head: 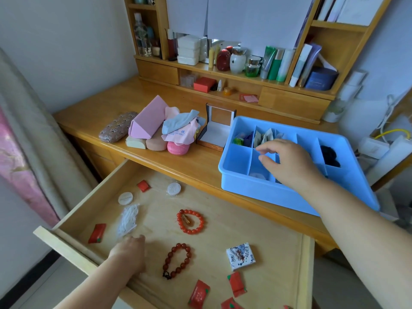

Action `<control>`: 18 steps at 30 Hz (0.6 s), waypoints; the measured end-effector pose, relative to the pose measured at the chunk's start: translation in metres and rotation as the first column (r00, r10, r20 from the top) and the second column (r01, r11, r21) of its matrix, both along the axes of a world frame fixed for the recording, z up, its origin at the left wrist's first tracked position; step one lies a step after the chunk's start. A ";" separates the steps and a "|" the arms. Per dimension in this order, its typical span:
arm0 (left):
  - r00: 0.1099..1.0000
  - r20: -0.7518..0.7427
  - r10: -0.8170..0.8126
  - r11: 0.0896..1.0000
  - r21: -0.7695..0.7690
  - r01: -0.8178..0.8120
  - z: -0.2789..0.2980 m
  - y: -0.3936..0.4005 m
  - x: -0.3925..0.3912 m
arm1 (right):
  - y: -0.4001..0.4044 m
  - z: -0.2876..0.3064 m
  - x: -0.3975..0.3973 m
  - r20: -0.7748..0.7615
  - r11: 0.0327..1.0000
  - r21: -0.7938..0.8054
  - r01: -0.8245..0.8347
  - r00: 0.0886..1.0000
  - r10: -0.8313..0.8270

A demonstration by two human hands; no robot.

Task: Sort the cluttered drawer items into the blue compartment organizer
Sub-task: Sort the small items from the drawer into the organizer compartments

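Head view is looking down at an open wooden drawer [142,172] and a blue organizer [289,195] set on the desk [189,161] behind it, to the right. The right hand [287,161] is held over the middle boxes of the organizer with its fingers spread apart and curled a little; nothing can be seen in it. The left hand [129,253] is down in the drawer, knuckles up and fingers bent under, so it cannot be told if something small is pinched. A white string bundle [128,219] is lying just past those fingertips, a bit up and to the left. Its long side runs away from the person, almost in line with the reach. A dark red bead bracelet [177,260] is just to the right of the left hand, and a bright orange bead bracelet [190,221] is farther off, nearer the middle. Red candy packets [97,233] are scattered about, with two round white discs [125,198] near the back and a white printed packet [240,256] on the right. The left hand is much nearer to all of these than the right, so the next pick is likely to be made by it. Some boxes of the organizer are already filled, with black hair ties [330,156] at the far right.
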State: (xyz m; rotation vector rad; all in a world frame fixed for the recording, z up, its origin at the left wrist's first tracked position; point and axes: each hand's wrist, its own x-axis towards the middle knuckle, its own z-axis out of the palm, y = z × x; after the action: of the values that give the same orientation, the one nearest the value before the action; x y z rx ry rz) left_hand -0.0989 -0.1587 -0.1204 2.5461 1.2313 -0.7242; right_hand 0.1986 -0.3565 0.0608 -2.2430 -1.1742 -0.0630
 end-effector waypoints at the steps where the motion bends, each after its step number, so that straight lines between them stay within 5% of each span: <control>1: 0.997 0.076 0.008 0.999 -0.035 -0.006 0.006 -0.002 0.000 | -0.006 0.001 -0.014 0.068 0.991 0.130 -0.031 0.997 0.022; 3: 0.943 0.320 0.095 0.988 -0.146 -0.050 0.018 -0.005 0.004 | -0.013 -0.003 -0.045 0.079 0.959 0.253 -0.129 0.990 0.113; 6: 0.659 0.651 0.376 0.897 -0.433 -0.085 0.053 -0.024 0.023 | -0.011 -0.021 -0.079 -0.228 0.965 0.211 -0.159 0.951 0.206; 10: 0.284 0.600 0.748 0.550 -0.800 0.239 0.100 -0.067 0.062 | -0.002 -0.037 -0.099 -0.755 0.976 0.184 -0.118 0.618 0.217; 12: 0.246 0.607 0.756 0.514 -0.782 0.353 0.112 -0.087 0.078 | -0.001 -0.037 -0.101 -0.814 0.968 0.241 -0.068 0.528 0.240; 14: 0.235 0.649 0.723 0.527 -0.739 0.419 0.118 -0.102 0.088 | -0.004 -0.036 -0.100 -0.809 0.972 0.225 -0.063 0.544 0.223; 16: 0.231 0.676 0.700 0.540 -0.712 0.448 0.120 -0.107 0.094 | -0.009 -0.031 -0.094 -0.783 0.980 0.188 -0.071 0.592 0.193; 18: 0.247 0.710 0.660 0.560 -0.683 0.469 0.118 -0.106 0.096 | -0.015 -0.016 -0.077 -0.658 0.986 0.166 -0.033 0.741 0.136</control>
State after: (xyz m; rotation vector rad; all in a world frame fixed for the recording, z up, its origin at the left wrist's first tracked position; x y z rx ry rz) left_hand -0.0029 -0.2645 -0.0029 1.3611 0.3307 0.4034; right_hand 0.1213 -0.3713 0.0445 -1.8221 -0.8254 0.6327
